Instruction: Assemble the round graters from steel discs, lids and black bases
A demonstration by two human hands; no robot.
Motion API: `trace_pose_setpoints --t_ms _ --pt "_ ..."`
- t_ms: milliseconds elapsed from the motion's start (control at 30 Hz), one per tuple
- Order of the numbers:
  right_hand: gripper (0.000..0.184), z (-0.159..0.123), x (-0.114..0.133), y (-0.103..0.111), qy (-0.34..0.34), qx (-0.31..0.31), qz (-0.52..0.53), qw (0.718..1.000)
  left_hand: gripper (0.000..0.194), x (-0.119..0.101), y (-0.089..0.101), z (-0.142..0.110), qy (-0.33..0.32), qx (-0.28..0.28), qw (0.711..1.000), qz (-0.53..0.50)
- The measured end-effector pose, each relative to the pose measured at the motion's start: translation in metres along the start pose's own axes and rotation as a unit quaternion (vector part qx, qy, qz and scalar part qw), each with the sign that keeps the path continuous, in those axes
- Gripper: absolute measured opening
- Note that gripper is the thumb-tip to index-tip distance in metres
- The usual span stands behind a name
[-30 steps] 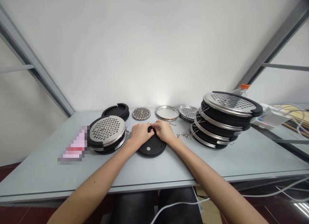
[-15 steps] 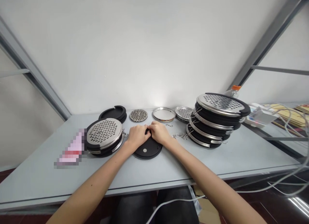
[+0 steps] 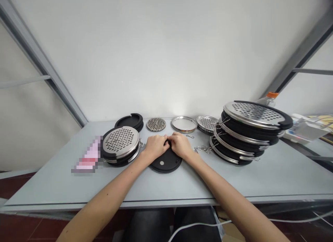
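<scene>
At table (image 3: 47,186) centre, hands (image 3: 156,147) (image 3: 180,145) pinching top edge of black round disc (image 3: 166,164); steel-topped black stack (image 3: 247,131) to right.

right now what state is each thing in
round black disc with silver centre dot: flat on table
left hand: pinching its far edge
right hand: pinching its far edge
tall stack of black-backed perforated steel discs: leaning slightly
short stack of black-backed perforated steel discs: level
stack of notched black rings: level
loose perforated steel disc: flat on table
shiny plain steel plate: flat on table
orange-capped plastic bottle: upright, cap on
</scene>
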State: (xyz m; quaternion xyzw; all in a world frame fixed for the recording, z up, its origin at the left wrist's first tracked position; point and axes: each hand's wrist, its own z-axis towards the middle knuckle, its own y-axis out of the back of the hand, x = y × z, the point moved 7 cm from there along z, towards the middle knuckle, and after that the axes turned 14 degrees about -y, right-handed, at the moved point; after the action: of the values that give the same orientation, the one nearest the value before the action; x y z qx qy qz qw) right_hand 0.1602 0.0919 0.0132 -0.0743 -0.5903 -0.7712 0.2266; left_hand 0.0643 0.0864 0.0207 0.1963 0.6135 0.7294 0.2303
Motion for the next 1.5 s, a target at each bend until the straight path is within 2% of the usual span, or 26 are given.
trace_pose_setpoints --t_ms 67,167,300,500,633,733,800,933,1100,1300,1500 --pt "0.03 0.0 -0.006 0.001 -0.015 -0.017 0.029 0.999 0.032 0.0 0.0 -0.001 -0.001 -0.002 1.0 -0.008" --pt "0.027 0.004 -0.015 -0.001 -0.026 -0.01 0.087 0.996 0.031 0.001 0.0 -0.002 0.0 -0.007 1.0 -0.02" --pt "0.029 0.008 -0.022 0.0 -0.012 0.0 0.157 0.987 0.03 0.002 0.001 -0.004 0.008 -0.018 0.999 -0.036" --pt "0.027 0.01 -0.025 0.002 0.0 0.0 0.169 0.986 0.041 0.004 0.004 -0.008 0.023 -0.047 0.997 -0.063" --pt "0.024 0.009 -0.026 0.007 0.002 -0.034 0.161 0.986 0.046 0.012 0.012 -0.01 0.007 -0.103 0.987 -0.124" --pt "0.023 0.008 -0.028 0.016 0.0 -0.083 0.17 0.982 0.046 0.016 0.02 -0.017 -0.05 -0.15 0.969 -0.188" --pt "0.023 0.008 -0.03 0.019 -0.003 -0.096 0.181 0.979 0.054 0.014 0.019 -0.024 -0.091 -0.132 0.967 -0.196" --pt "0.023 0.011 -0.034 0.016 -0.005 -0.081 0.196 0.977 0.077 0.0 0.008 -0.037 -0.14 -0.043 0.972 -0.182" --pt "0.024 0.012 -0.036 0.013 -0.005 -0.069 0.198 0.978 0.102 -0.024 0.007 -0.043 -0.196 -0.025 0.969 -0.145" --pt "0.024 0.012 -0.039 0.018 -0.034 -0.085 0.244 0.966 0.094 -0.027 0.001 -0.042 -0.196 -0.01 0.973 -0.124" --pt "0.026 0.017 -0.051 0.013 -0.09 -0.068 0.315 0.942 0.09 -0.028 0.004 -0.043 -0.207 -0.027 0.971 -0.12"
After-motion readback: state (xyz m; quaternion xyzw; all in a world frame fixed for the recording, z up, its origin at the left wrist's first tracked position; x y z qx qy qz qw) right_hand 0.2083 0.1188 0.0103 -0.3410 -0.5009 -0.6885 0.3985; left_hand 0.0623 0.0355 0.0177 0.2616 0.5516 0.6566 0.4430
